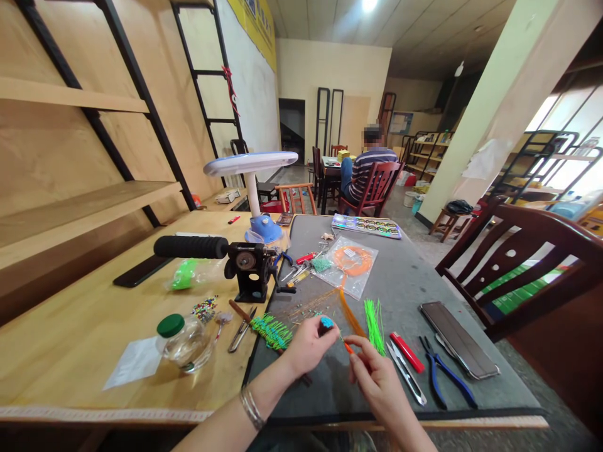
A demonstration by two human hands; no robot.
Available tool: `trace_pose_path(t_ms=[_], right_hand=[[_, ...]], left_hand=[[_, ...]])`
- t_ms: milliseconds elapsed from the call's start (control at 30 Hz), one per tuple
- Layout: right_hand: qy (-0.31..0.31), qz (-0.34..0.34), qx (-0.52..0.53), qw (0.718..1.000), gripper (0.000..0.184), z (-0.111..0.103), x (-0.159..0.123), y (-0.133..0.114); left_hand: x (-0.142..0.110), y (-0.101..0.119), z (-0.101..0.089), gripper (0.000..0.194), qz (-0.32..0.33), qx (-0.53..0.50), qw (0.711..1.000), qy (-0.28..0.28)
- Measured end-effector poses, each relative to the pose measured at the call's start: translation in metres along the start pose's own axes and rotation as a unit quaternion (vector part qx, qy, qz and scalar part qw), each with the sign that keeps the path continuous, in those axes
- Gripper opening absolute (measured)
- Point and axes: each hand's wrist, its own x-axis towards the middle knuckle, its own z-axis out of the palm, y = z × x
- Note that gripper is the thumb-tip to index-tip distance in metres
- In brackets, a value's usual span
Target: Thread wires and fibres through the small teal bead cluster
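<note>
My left hand (308, 344), with a metal bracelet at the wrist, is closed in a pinch around a small turquoise knob-like piece (326, 322). A slim orange-tipped piece (348, 347) is pinched in my right hand (374, 370). Something thin seems to run between the two, too fine to make out. Green and turquoise strands (271, 331) tied along a brown stick lie beside my left hand. Beyond my right fingers are an orange fibre bundle (351, 314) and a bundle of bright green strands (374, 323).
Right of my hands lie snips (407, 375), a red lighter (407, 352), blue-handled pliers (447, 373) and a phone case (459, 339). To the left stand a green-lidded jar (183, 345) and a black winding device (249, 273). A person (372, 166) sits further back.
</note>
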Motion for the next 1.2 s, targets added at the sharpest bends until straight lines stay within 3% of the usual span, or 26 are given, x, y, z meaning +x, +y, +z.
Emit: trace_pose_path(t_ms=[200, 367, 500, 700, 833, 967, 1067, 1133, 1200], right_hand=[[0.004, 0.024, -0.049, 0.999, 0.032, -0.001, 0.002, 0.0], [0.02, 0.017, -0.03, 0.999, 0.037, 0.001, 0.003, 0.007], [-0.01, -0.028, -0.056, 0.998, 0.035, -0.002, 0.001, 0.007], [-0.001, -0.043, -0.176, 0.983, 0.03, -0.007, -0.001, -0.003], [0.039, -0.028, -0.18, 0.982, 0.03, 0.0, 0.0, 0.001], [0.062, -0.008, -0.063, 0.996, 0.036, 0.009, 0.001, 0.01], [0.038, -0.019, 0.002, 0.999, 0.038, 0.008, 0.001, 0.012], [0.019, -0.051, -0.022, 0.998, 0.036, 0.002, 0.001, 0.01], [-0.004, -0.083, -0.082, 0.993, 0.033, -0.006, 0.0, 0.005]], left_hand=[[-0.006, 0.003, 0.004, 0.018, 0.046, 0.042, 0.998, -0.001], [-0.006, -0.002, 0.007, 0.018, 0.007, 0.0, 1.0, -0.022], [0.0, -0.005, 0.005, 0.019, -0.009, -0.007, 1.0, -0.012], [-0.005, 0.0, 0.006, 0.016, 0.073, 0.103, 0.992, 0.007], [-0.012, -0.001, 0.01, 0.013, 0.096, 0.146, 0.985, 0.01], [-0.01, -0.006, 0.013, 0.017, 0.023, 0.042, 0.999, 0.006], [-0.005, -0.006, 0.011, 0.021, -0.071, -0.069, 0.994, -0.042], [-0.001, -0.003, 0.007, 0.021, -0.107, -0.106, 0.985, -0.084], [0.002, 0.001, 0.003, 0.019, -0.098, -0.088, 0.986, -0.102]])
